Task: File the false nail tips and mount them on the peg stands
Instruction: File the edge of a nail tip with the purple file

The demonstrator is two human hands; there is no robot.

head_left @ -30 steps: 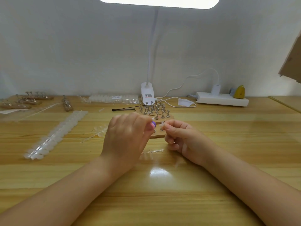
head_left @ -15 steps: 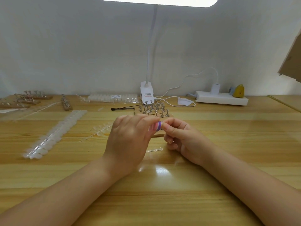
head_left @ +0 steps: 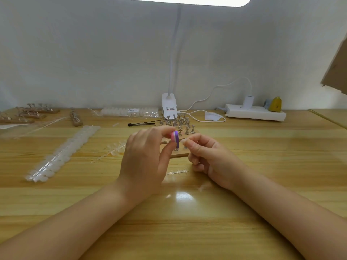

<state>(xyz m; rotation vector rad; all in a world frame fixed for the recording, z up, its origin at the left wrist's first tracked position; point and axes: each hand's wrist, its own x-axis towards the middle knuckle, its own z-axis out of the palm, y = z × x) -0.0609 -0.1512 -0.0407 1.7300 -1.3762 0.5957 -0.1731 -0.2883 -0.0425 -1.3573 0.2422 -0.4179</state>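
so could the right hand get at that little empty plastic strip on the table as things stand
Probably yes. The strip lies bare on the table just beside the right hand, nothing covering it, but that hand is pinching a nail tip, so its grip is taken.

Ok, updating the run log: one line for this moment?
left hand: holds file | right hand: pinches nail tip | stage: filing

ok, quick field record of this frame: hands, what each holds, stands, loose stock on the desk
left hand: pinches a pink and purple file block between thumb and fingers
right hand: pinches a clear nail tip at the fingertips, beside the file block
peg stands: metal pegs on wooden bases, just behind the hands
spare stands: far left of the desk
tip strips: long clear rows, left of the hands
empty sprue: on the desk between the hands
tips mounted: cannot tell
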